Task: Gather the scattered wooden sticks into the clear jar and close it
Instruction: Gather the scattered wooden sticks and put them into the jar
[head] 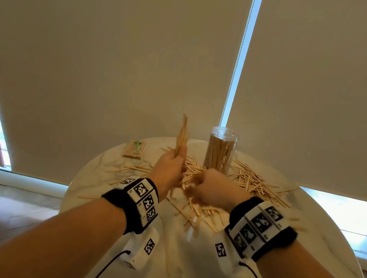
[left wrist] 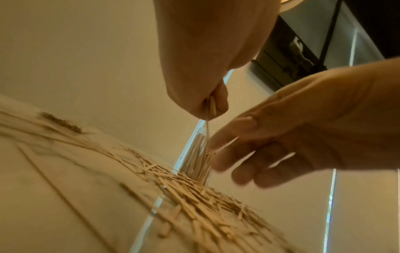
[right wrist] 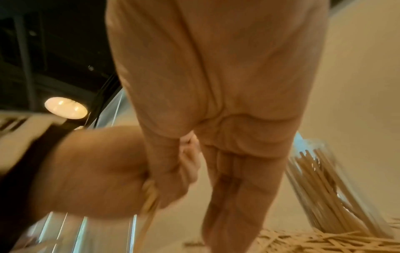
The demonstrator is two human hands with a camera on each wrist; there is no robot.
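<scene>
A round, pale marble-veined bench (head: pixel 111 165) stands before drawn beige roller blinds (head: pixel 95 52), daylight showing at their edges. Flat, thin wooden sticks (head: pixel 252 181) lie strewn across it around an upright clear jar (head: pixel 220 152), open and already full of sticks. The left hand (head: pixel 169 168) grips an upright bundle of sticks (head: pixel 182 136); the right hand (head: pixel 212 186), blurred, has its fingers curled down into the pile. A banded packet of sticks (head: pixel 135 150) lies far left, its green label unreadable.

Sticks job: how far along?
Done: clear jar stands partly filled. In hand: left hand grips an upright bundle; right hand reaches into the scattered sticks. Left: most of the pile still covers the table; no lid visible.
</scene>
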